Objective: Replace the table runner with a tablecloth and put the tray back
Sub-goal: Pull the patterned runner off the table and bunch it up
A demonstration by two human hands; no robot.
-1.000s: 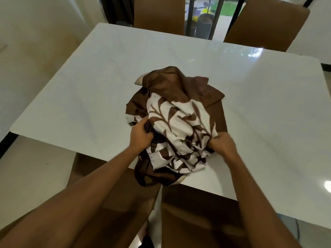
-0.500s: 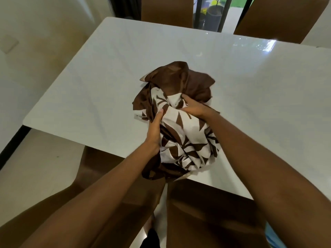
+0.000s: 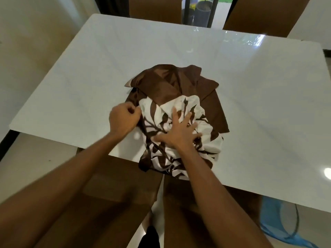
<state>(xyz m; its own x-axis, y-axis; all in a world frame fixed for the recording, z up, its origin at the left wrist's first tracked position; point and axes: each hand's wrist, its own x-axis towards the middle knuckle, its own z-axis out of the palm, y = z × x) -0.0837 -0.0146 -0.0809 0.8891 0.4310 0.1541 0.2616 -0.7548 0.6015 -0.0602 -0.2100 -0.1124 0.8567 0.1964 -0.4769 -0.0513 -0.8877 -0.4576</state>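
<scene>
the tablecloth [image 3: 161,83], bunched on the table [image 3: 179,51], is pressed by the flat right hand [image 3: 179,135] and pinched by the left hand [image 3: 124,119], not yet spread.

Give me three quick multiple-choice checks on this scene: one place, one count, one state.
1. Where does the bunched brown and white leaf-print cloth lie on the glossy white table? A. far edge B. near edge C. left corner
2. How many brown chair backs stand beyond the far edge? A. one B. two C. four
3. The right hand is: A. spread flat on the cloth B. fisted in air C. gripping the table edge
Key: B, it reaches the near edge; B, two show at top; A, straight fingers press it.
</scene>
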